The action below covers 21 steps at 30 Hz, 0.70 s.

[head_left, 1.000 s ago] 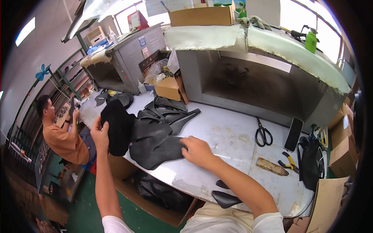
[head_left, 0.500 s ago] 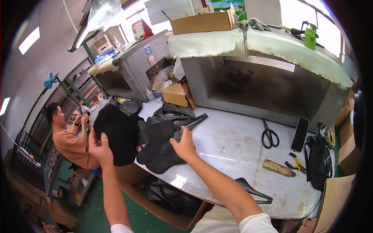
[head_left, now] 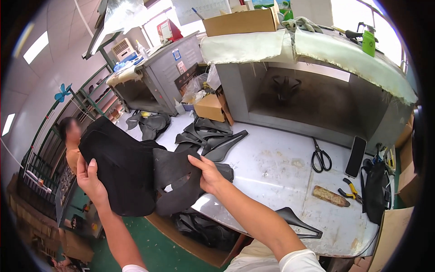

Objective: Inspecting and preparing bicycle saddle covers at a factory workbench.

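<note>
Black sheet (head_left: 122,167), long axis upright, gripped by left hand (head_left: 90,179); right hand (head_left: 206,174) fingers clasp its edge.

Typical workshop corner: green floor (head_left: 156,247), pale walls, fluorescent ceiling panels (head_left: 35,46) glowing up left. Bright windows (head_left: 358,13) along the top right. Grey metal workbench (head_left: 281,167) with a recessed booth (head_left: 312,99) behind it, frayed pale cloth (head_left: 317,47) draped over the top. Second grey cabinet (head_left: 170,70) further back, wall air conditioner (head_left: 123,46) beside it. Green railing (head_left: 54,131) and a blue fan (head_left: 62,94) off to the left.
</note>
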### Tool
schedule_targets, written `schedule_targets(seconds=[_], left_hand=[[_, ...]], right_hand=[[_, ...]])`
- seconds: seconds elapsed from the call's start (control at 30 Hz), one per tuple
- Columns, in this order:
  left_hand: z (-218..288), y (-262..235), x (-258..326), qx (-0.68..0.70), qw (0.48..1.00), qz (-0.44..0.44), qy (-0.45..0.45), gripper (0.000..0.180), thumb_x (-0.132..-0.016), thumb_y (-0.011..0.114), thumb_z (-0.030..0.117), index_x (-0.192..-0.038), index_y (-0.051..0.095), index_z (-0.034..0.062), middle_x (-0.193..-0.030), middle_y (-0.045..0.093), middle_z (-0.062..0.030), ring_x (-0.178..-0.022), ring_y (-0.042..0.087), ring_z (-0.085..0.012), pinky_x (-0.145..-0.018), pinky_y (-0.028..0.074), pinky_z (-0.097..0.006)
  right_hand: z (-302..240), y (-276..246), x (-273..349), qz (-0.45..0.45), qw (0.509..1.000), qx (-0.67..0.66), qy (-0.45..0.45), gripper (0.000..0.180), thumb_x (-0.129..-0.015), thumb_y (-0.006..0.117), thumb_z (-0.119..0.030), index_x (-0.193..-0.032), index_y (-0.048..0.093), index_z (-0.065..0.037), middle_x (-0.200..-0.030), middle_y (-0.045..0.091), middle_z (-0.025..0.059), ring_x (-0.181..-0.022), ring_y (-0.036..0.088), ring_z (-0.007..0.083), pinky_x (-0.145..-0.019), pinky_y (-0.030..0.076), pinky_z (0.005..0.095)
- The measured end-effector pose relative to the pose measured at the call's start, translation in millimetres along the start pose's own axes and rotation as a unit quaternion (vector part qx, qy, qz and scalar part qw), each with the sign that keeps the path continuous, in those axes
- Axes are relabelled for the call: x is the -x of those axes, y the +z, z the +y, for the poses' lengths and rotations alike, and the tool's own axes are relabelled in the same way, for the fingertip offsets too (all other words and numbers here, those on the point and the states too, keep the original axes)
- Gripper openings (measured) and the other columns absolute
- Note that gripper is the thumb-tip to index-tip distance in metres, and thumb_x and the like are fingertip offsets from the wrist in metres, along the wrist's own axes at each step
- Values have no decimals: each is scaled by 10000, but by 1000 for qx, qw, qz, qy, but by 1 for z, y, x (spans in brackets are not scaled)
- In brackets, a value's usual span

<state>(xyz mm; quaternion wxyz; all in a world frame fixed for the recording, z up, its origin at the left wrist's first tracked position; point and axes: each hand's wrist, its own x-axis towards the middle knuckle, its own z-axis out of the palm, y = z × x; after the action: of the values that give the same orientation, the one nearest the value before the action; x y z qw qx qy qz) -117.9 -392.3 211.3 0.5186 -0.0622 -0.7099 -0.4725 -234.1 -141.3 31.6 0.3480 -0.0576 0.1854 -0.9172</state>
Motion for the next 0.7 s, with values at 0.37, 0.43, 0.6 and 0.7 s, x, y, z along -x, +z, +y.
schedule_targets(seconds=[0.37,0.43,0.6,0.7], left_hand=[[-62,-104,-1,-93,991,85,-33,386,-933,560,72,-1289,539,-74,-1196,624,-85,-1032,592,-135,-933,443,-254],[-48,-104,16,-148,983,106,14,400,-922,568,37,-1307,529,-65,-1232,607,-90,-1054,575,-131,-930,437,-254],[15,-80,59,-299,947,105,56,446,-899,582,-7,-1341,523,-20,-1268,587,-72,-1059,564,-120,-894,430,-233],[34,-79,80,-323,943,78,-13,473,-891,564,-25,-1360,500,-22,-1315,561,-89,-1086,557,-132,-919,424,-254]], right_hand=[[-67,-24,57,111,939,219,-239,222,-867,722,-118,-1035,627,-8,-887,660,35,-761,625,106,-696,526,265],[-90,-11,66,86,878,372,-288,206,-888,705,-165,-994,621,-10,-809,631,15,-648,588,77,-561,477,221],[-120,47,77,85,829,507,-221,217,-884,675,-196,-965,597,-10,-701,593,25,-469,524,75,-370,392,222],[-105,58,55,74,868,442,-213,258,-877,656,-230,-983,585,-6,-708,601,26,-487,547,85,-355,433,247]])
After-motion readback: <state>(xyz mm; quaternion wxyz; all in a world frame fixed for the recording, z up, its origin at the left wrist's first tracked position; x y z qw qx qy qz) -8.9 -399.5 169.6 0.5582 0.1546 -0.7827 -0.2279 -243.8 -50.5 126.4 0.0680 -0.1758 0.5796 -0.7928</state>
